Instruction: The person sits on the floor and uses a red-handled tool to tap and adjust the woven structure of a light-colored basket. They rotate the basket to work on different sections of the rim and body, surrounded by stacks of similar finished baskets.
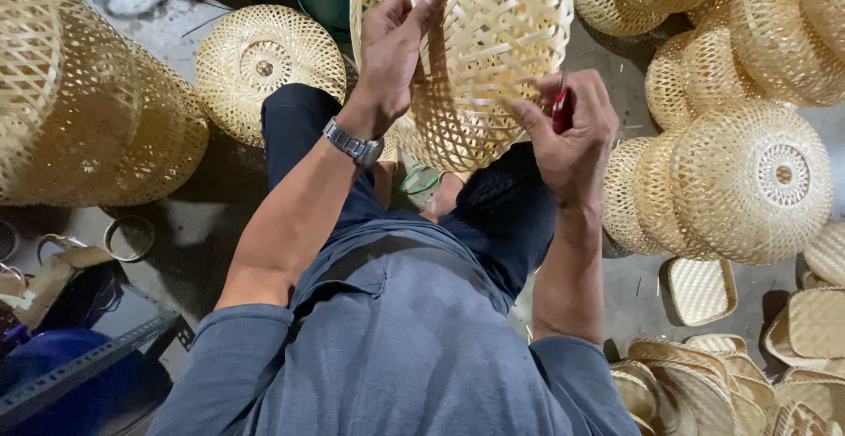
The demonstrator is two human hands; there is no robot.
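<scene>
Your left fingers (421, 9) press flat against the loose upright strips of the woven bamboo basket (480, 66), which hangs over your knees at twelve o'clock. Your right hand (570, 132) pinches a small red-handled tool (561, 112) against the weave at three o'clock; its tip is hidden, so I cannot tell what it bites. If the tool slips, it could nick your left hand (392, 58) or snap a strip. The unwoven strips could spring free if your left grip eases. Finished baskets (753, 181) crowd the floor (634, 291) close by, easy to knock.
</scene>
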